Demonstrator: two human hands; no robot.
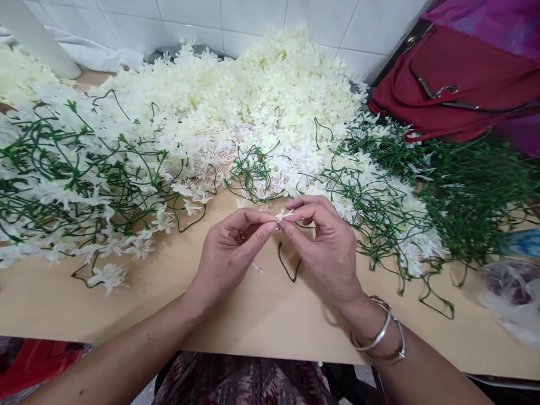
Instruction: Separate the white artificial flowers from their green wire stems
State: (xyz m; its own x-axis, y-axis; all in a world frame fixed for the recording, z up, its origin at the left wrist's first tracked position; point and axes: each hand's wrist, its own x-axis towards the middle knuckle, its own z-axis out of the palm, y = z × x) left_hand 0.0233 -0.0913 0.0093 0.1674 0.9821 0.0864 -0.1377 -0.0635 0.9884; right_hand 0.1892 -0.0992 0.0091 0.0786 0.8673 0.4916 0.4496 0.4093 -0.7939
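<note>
Between the fingertips of both hands is a small white artificial flower [283, 214], pinched just above the table's middle. My left hand [230, 253] is closed on it from the left, thumb and forefinger together. From the right, my right hand [324, 247] pinches the same flower, its other fingers curled. A green plastic stem [289, 270] shows below my right hand; whether it is held or lies on the table I cannot tell. White stamens [257, 268] lie by my left hand. The fingertips hide part of the flower.
Loose white petals [270, 90] are heaped along the tiled wall. Flowers on green stems [84, 169] pile up at left, bare green stems [468, 185] at right. A red handbag [459, 79] and a clear plastic bag [512, 292] sit on the right of the wooden table [270, 326].
</note>
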